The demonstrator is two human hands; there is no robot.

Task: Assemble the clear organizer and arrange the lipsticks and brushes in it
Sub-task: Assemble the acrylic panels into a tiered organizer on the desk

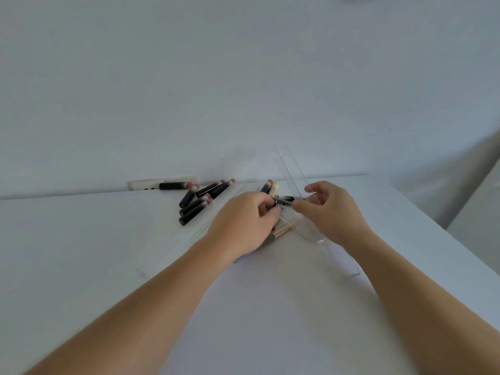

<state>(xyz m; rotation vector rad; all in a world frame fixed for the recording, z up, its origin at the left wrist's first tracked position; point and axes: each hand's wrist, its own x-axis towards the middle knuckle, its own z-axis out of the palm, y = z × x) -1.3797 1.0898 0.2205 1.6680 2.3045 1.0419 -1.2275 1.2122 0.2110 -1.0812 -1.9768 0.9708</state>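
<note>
White table (108, 253), white wall; both hands' grips pinch, seemingly, a dark brush (284, 199).

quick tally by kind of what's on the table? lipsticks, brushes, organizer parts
Black lipsticks lying loose: about 7, the pile overlaps
Dark item pinched between left hand and right hand, kind unclear: 1
Brushes, wooden handle showing: 1, others may be hidden
Clear organizer panels: at least 2
Total: roughly 11
</note>
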